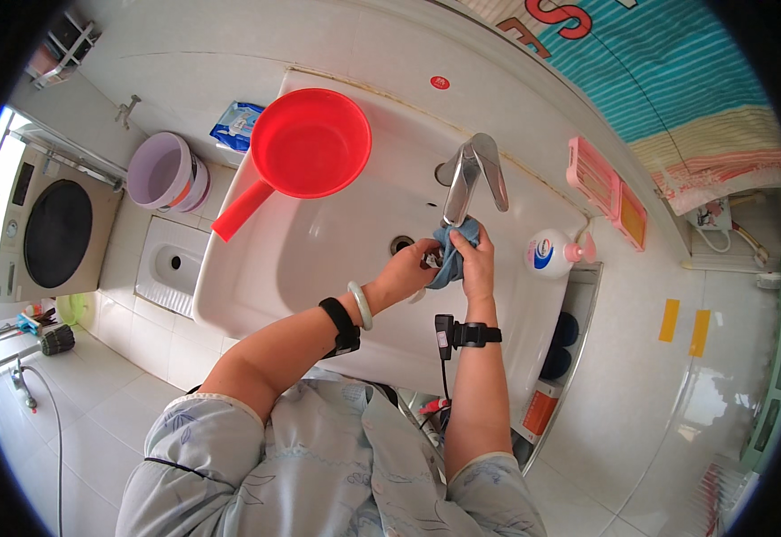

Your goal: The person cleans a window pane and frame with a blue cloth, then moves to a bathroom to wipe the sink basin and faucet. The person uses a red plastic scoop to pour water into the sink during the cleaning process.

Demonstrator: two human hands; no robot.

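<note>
A crumpled blue cloth (454, 258) is held between both hands just below the spout of a chrome faucet (464, 181), over a white washbasin (323, 268). My right hand (476, 255) grips the cloth from the right, thumb on top. On its other side, my left hand (409, 268) has its fingers closed around a small whitish, shiny item (433, 260) pressed against the cloth; what it is cannot be told. Left of the hands, the basin's drain hole (402, 243) shows. Whether water runs is hidden.
A red plastic dipper (311, 143) rests on the basin's left rim, its handle towards me. A pump bottle (550, 254) stands on the right rim. Pink racks (608, 191) hang on the wall. Beyond the left side are a squat toilet (172, 262), a lilac bucket (158, 171) and a washing machine (48, 225).
</note>
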